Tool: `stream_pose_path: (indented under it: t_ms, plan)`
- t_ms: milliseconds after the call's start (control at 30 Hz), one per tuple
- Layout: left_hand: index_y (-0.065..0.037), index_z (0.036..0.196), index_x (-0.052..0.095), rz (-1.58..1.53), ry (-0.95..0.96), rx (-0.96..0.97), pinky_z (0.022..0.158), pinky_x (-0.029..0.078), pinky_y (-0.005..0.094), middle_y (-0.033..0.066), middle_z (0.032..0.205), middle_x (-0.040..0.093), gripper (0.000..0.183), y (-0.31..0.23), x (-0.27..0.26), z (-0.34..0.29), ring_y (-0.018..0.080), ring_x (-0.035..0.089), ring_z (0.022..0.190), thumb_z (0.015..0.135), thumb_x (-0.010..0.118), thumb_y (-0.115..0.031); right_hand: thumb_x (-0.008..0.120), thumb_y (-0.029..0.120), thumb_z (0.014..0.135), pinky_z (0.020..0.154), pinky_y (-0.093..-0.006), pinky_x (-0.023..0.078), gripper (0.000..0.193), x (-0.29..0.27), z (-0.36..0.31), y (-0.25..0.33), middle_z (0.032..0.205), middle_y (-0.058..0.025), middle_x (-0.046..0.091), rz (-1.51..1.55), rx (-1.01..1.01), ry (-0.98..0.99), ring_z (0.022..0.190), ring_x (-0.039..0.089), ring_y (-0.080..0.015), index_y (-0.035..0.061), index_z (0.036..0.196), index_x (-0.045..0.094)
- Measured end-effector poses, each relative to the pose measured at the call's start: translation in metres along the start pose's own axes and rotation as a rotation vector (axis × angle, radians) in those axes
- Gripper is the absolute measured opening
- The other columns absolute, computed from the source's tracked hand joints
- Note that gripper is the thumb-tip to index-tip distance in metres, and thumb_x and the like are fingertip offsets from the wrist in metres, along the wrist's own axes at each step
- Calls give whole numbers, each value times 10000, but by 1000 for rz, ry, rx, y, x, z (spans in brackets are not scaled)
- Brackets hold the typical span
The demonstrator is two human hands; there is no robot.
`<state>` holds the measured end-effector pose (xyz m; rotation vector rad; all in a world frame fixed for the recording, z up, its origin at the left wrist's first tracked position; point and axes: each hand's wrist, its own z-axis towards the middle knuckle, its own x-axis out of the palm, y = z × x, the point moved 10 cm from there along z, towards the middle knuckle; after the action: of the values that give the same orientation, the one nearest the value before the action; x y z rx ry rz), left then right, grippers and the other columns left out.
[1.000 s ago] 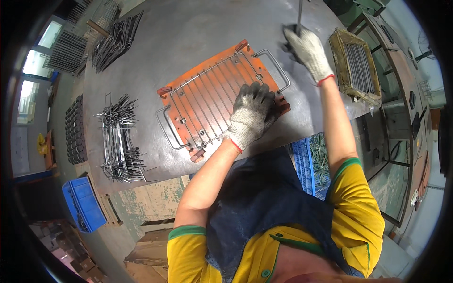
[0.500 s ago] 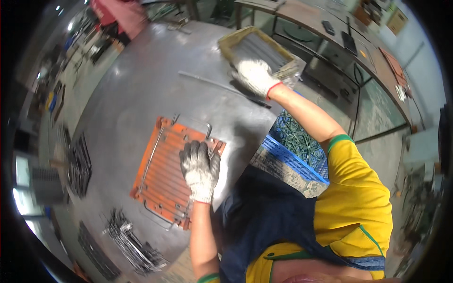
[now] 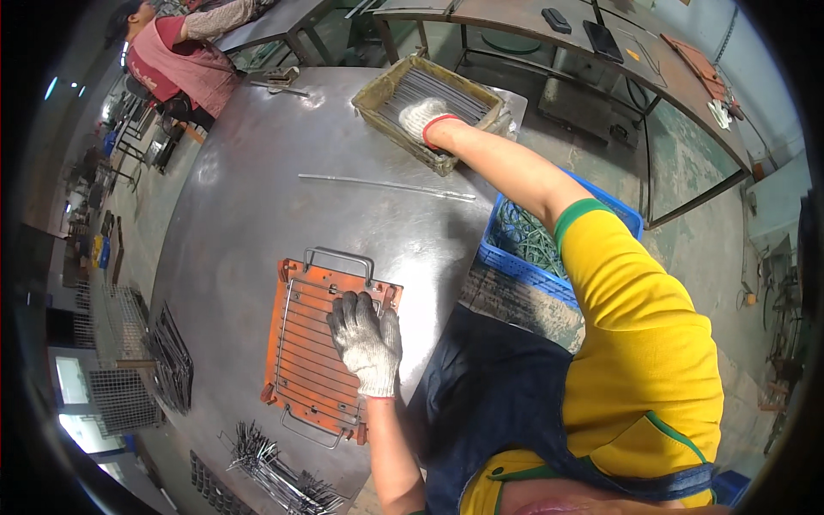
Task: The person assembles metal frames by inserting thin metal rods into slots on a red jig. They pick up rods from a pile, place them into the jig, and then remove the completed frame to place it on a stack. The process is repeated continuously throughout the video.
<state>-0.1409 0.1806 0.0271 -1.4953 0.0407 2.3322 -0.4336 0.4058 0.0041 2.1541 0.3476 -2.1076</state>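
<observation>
The left hand (image 3: pixel 365 339), fingers spread, apparently steadies the wire rack (image 3: pixel 318 350) on its orange plate (image 3: pixel 276 343) atop the desk (image 3: pixel 240 206), while the right hand (image 3: pixel 424 118) dips into the box (image 3: pixel 402 140) of rods (image 3: pixel 448 96), its hidden fingers' grip indeterminable.

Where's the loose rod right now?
Head view, upper centre: the loose rod lies on the metal table between the rod bin and the orange jig.
</observation>
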Motion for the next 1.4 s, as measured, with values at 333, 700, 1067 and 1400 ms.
stream_pose_path:
  t_ms: [333,700,1067,1400]
  plan:
    - [25,1127,576,-51,89,-41,991,368,517,220,1200,547,376,3,6,-1,413,485,1142,824,629,-191,534,121,856,780,-440,542,312,0,2,0,1133,-156,683,47,-47,181,1015,680,-264,32,1110,692]
    - [-2,1072,575,-80,8,-37,983,365,486,170,1139,558,365,4,-7,1,363,494,1134,788,660,-215,518,140,824,718,-430,543,245,-4,16,-27,904,-196,702,270,128,17,860,703,-312,10,885,717]
    - [-6,1110,592,-142,-14,-37,916,416,488,197,1156,562,377,9,-7,-5,405,505,1077,794,662,-200,620,210,852,450,-272,389,167,2,-28,-67,622,36,539,1415,171,-51,513,502,-81,58,877,685]
    - [-8,1077,597,-119,-36,-14,908,416,475,191,1126,565,351,7,-7,-3,393,511,1028,797,660,-210,606,291,882,656,-328,511,343,-44,-23,-105,802,-110,709,1064,266,-357,704,650,-185,-13,1025,675]
